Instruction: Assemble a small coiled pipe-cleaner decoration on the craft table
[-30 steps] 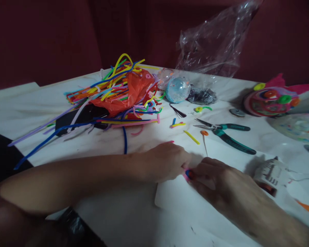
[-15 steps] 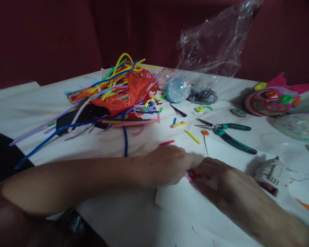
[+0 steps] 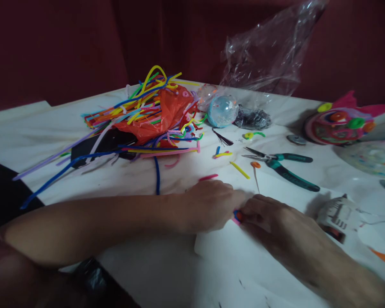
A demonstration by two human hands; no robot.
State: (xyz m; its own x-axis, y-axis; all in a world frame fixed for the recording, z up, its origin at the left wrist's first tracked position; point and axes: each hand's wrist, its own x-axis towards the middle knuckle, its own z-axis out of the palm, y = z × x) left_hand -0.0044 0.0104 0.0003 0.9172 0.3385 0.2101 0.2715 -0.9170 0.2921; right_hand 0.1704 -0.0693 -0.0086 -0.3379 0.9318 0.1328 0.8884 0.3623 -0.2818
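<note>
My left hand (image 3: pixel 208 207) and my right hand (image 3: pixel 272 222) meet over a white sheet (image 3: pixel 231 261). Between their fingertips is a small coil of pipe cleaner (image 3: pixel 238 215) in blue, orange and pink, mostly covered by the fingers. Both hands are closed in a pinch around it. Just beyond them lie a pink piece of pipe cleaner (image 3: pixel 208 177), a yellow piece (image 3: pixel 239 170) and an orange coil with a pale stem (image 3: pixel 256 165). Long-nose pliers (image 3: pixel 272 160) with green and black handles rest farther back, jaws apart.
A heap of coloured pipe cleaners (image 3: pixel 137 115) with a red plastic bag (image 3: pixel 167 113) spreads at the back left. Behind stand a clear ball (image 3: pixel 223 111) and a clear plastic bag (image 3: pixel 259 60). A decorated pink object (image 3: pixel 336 124) and a white device (image 3: pixel 335 218) are at right.
Hardly anything differs. Both hands stay pinched at the coil, with a slight shift of the fingers. The things on the table lie as before.
</note>
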